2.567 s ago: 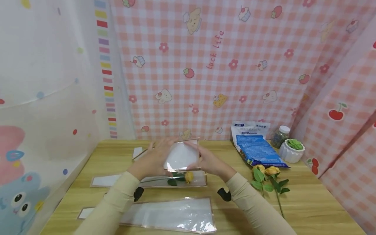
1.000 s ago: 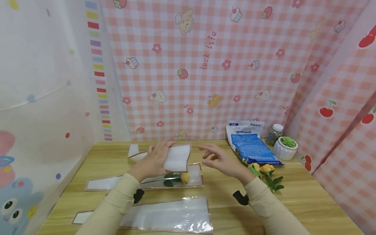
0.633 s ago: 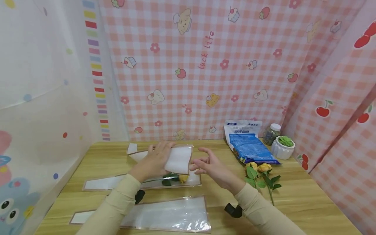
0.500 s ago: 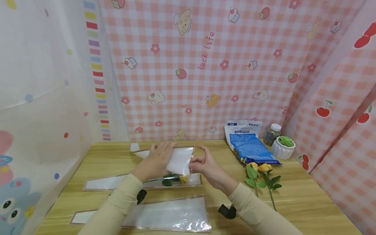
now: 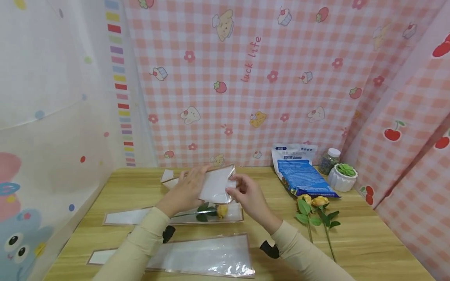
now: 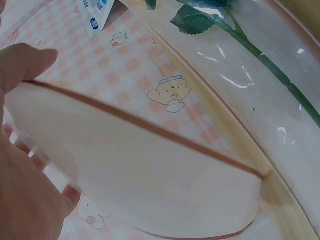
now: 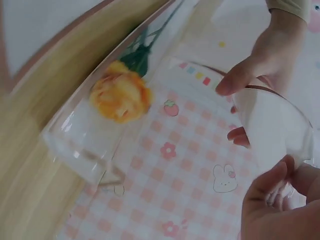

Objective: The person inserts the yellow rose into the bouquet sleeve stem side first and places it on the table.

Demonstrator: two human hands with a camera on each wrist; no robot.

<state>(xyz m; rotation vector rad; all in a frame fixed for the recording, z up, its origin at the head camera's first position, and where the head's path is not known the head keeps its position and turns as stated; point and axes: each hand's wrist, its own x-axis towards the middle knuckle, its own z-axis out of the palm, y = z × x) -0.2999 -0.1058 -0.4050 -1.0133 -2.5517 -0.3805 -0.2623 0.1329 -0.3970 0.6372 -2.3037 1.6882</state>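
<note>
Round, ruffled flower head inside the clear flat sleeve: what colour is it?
The ruffled flower head is yellow-orange, clearest in the right wrist view.

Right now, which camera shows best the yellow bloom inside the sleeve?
Right wrist view: the yellow bloom is largest there. The head view shows it small; the left wrist view misses it, showing its stem.

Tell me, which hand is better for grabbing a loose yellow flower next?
The right hand, I think. It's nearer the loose yellow flowers and only pinches the edge of the wrapper, while the left hand holds the wrapper farther from them.
</note>
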